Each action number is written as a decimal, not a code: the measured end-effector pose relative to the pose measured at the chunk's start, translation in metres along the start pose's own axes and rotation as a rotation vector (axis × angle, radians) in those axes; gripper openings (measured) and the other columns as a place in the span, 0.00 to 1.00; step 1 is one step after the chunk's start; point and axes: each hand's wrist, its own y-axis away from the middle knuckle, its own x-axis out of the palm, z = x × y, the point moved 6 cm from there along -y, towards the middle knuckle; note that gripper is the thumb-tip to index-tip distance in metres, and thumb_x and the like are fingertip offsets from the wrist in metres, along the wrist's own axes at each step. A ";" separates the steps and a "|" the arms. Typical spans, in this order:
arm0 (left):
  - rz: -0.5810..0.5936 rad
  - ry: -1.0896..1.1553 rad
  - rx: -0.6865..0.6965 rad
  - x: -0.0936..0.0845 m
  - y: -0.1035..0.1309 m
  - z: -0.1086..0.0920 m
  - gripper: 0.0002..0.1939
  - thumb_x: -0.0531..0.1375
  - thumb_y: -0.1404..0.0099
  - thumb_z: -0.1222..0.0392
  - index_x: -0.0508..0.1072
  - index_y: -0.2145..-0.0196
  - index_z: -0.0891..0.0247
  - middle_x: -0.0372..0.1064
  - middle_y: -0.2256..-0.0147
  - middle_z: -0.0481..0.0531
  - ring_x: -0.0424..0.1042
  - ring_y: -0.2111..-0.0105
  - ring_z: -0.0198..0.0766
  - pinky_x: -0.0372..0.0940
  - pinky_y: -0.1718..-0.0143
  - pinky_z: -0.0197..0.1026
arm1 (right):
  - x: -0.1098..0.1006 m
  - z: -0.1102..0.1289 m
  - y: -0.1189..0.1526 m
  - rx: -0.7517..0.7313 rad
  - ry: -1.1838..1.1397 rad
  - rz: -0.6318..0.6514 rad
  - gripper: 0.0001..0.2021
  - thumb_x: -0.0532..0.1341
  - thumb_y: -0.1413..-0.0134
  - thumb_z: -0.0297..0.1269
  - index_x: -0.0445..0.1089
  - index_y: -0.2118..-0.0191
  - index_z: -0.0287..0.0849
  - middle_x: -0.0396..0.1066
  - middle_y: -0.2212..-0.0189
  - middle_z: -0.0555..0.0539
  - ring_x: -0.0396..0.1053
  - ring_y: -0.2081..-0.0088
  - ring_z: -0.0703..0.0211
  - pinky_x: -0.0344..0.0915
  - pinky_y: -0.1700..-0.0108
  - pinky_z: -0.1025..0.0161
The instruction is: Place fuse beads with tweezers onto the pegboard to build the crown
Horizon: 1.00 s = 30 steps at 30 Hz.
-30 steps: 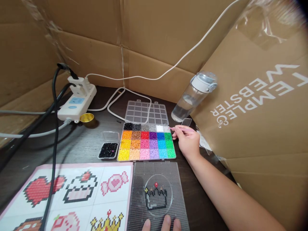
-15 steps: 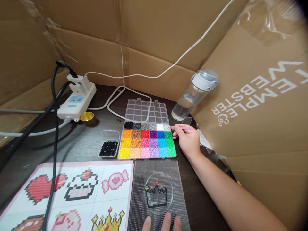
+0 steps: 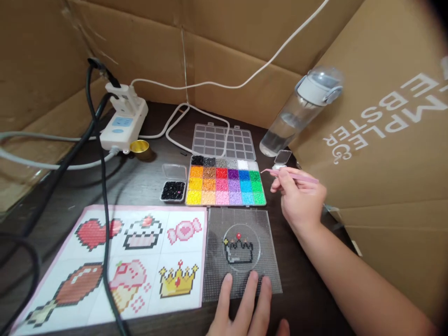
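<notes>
My right hand (image 3: 301,196) is closed around pink tweezers (image 3: 296,175), whose tip points left beside the bead box. That open bead box (image 3: 227,181) holds small beads sorted by colour, its clear lid (image 3: 224,141) folded back. My left hand (image 3: 245,305) lies with fingers spread on the lower edge of a clear pegboard (image 3: 269,233). On the pegboard, inside a ring, sits a partly black crown outline of beads (image 3: 239,254), with red at its top and yellow at its left tip. Whether the tweezers hold a bead is too small to tell.
A pattern sheet (image 3: 185,266) with pixel pictures lies left of the pegboard. Around it are a small box of black beads (image 3: 173,191), a gold cup (image 3: 140,148), a power strip (image 3: 124,125) and a black cable (image 3: 104,186). A water bottle (image 3: 297,114) stands behind, near cardboard walls.
My right hand with the tweezers has drawn back from the bead box's upper right corner towards the right. The view has tilted down, and more of my left hand shows.
</notes>
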 end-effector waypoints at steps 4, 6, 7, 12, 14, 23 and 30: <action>0.129 0.028 0.083 -0.010 -0.001 0.005 0.17 0.52 0.32 0.49 0.64 0.45 0.42 0.68 0.48 0.51 0.63 0.47 0.49 0.37 0.42 0.66 | -0.007 0.040 0.047 -0.028 0.039 0.110 0.05 0.63 0.44 0.32 0.77 0.65 0.40 0.75 0.75 0.48 0.69 0.78 0.64 0.71 0.74 0.62; 0.141 0.063 0.068 -0.011 0.000 0.004 0.17 0.50 0.31 0.49 0.64 0.45 0.43 0.67 0.47 0.53 0.63 0.46 0.51 0.38 0.44 0.66 | -0.009 0.054 0.073 -0.004 0.067 0.214 0.07 0.61 0.44 0.27 0.77 0.64 0.42 0.74 0.77 0.49 0.73 0.74 0.61 0.74 0.67 0.58; 0.148 0.077 0.065 -0.011 0.001 0.002 0.18 0.50 0.31 0.49 0.64 0.45 0.44 0.67 0.46 0.54 0.62 0.46 0.53 0.39 0.45 0.66 | -0.011 0.061 0.085 -0.032 0.075 0.249 0.08 0.61 0.44 0.25 0.77 0.66 0.43 0.73 0.78 0.50 0.74 0.71 0.59 0.75 0.63 0.56; 0.179 0.133 0.039 -0.010 0.001 0.000 0.20 0.47 0.30 0.49 0.64 0.43 0.47 0.67 0.47 0.56 0.61 0.45 0.54 0.41 0.46 0.64 | -0.007 0.066 0.125 -0.080 0.178 0.432 0.12 0.61 0.48 0.20 0.77 0.63 0.43 0.77 0.72 0.49 0.76 0.66 0.58 0.76 0.60 0.60; 0.207 0.155 0.031 -0.010 0.000 0.000 0.21 0.46 0.30 0.48 0.64 0.42 0.46 0.67 0.47 0.55 0.61 0.46 0.54 0.40 0.46 0.64 | -0.003 0.063 0.130 -0.094 0.181 0.446 0.12 0.61 0.49 0.19 0.77 0.64 0.43 0.78 0.69 0.48 0.77 0.66 0.59 0.76 0.60 0.62; 0.255 0.194 0.025 -0.011 -0.002 0.001 0.20 0.47 0.31 0.48 0.65 0.43 0.43 0.67 0.46 0.53 0.59 0.45 0.55 0.38 0.46 0.65 | 0.003 0.056 0.134 -0.032 0.152 0.489 0.13 0.61 0.48 0.20 0.77 0.62 0.43 0.78 0.65 0.47 0.75 0.75 0.65 0.76 0.70 0.67; 0.299 0.205 0.038 -0.012 0.000 0.000 0.21 0.46 0.31 0.48 0.63 0.42 0.44 0.65 0.45 0.55 0.58 0.44 0.56 0.38 0.46 0.65 | 0.004 0.055 0.132 -0.038 0.213 0.480 0.12 0.61 0.49 0.21 0.78 0.64 0.44 0.78 0.67 0.48 0.78 0.67 0.58 0.77 0.67 0.65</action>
